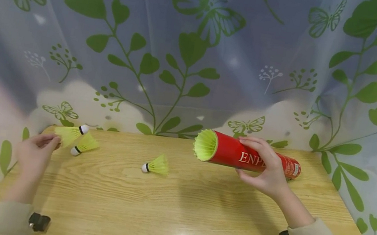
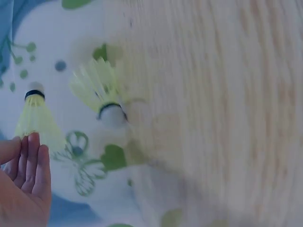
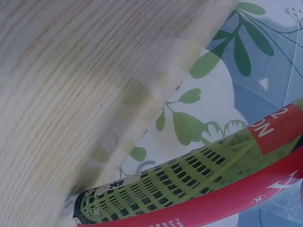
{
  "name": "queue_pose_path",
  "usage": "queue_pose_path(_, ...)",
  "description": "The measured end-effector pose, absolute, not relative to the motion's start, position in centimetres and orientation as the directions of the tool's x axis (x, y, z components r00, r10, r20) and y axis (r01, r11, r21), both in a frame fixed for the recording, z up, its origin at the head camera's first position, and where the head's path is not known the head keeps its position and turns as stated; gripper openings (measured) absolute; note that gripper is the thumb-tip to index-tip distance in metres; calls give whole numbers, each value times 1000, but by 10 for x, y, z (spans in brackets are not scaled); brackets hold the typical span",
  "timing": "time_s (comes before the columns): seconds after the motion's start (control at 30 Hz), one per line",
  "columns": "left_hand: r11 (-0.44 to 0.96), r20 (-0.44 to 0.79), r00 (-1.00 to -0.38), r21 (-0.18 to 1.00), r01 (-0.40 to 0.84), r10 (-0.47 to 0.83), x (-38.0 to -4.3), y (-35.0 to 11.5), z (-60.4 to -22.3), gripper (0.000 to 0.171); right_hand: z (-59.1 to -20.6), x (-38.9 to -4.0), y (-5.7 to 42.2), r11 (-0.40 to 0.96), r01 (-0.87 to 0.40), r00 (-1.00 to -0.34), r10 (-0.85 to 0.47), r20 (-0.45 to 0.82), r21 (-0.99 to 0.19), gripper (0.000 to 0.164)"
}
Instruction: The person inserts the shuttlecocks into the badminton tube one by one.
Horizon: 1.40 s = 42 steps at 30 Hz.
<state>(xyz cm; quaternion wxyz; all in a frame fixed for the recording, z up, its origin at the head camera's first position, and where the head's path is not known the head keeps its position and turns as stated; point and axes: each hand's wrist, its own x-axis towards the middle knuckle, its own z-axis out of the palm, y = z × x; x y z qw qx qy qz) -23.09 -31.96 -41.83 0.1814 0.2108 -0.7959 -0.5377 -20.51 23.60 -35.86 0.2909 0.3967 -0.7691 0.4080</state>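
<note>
My left hand [image 1: 36, 152] pinches a yellow shuttlecock [image 1: 67, 134] by the rim of its skirt, its white cork pointing right. In the left wrist view, the thumb and fingertips meet at the skirt of that shuttlecock [image 2: 40, 118]. Just beside it a second shuttlecock [image 1: 87, 144] lies on the table. Toward the middle lies a third shuttlecock [image 1: 158, 165], cork to the left. My right hand [image 1: 269, 172] grips a red shuttlecock tube [image 1: 226, 149], its near end tilted up and facing left. Yellow feather skirts show in that end. The right wrist view shows the tube's see-through side [image 3: 165, 182], but not the hand.
A wooden table [image 1: 114, 205] spreads beneath both hands. Along its back and sides hangs a curtain [image 1: 132, 95] printed with leaves and butterflies. Small black devices [image 1: 39, 222] sit at the wrists by the sleeves.
</note>
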Motion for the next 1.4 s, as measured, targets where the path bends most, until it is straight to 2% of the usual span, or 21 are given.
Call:
queue_pose_path(0.2,415,199,-821,908,-50,-535,-223,-291,-410,24,-359,-206,237,336,-852,-512,-372,774,-402,66)
queue_pose_path(0.47,547,385,-816,831,102,-432,-217,-254,-398,17,-358,-206,238,348,-842,-528,-373,763,-412,65)
queue_pose_path(0.63,596,491,-802,773,220,-341,-217,-231,-388,13,-359,-208,237,334,-853,-511,-380,771,-401,66)
queue_pose_path(0.83,546,542,-794,767,336,-274,-216,-205,-377,9,-365,-213,239,339,-857,-501,-371,782,-388,67)
queue_pose_path(1.07,473,535,-806,795,380,-252,-213,-180,-366,9,-380,-225,245,350,-848,-518,-383,765,-399,67)
queue_pose_path(1.4,385,574,-808,782,491,-135,-204,-145,-351,6,-380,-224,243,375,-834,-537,-376,755,-405,68)
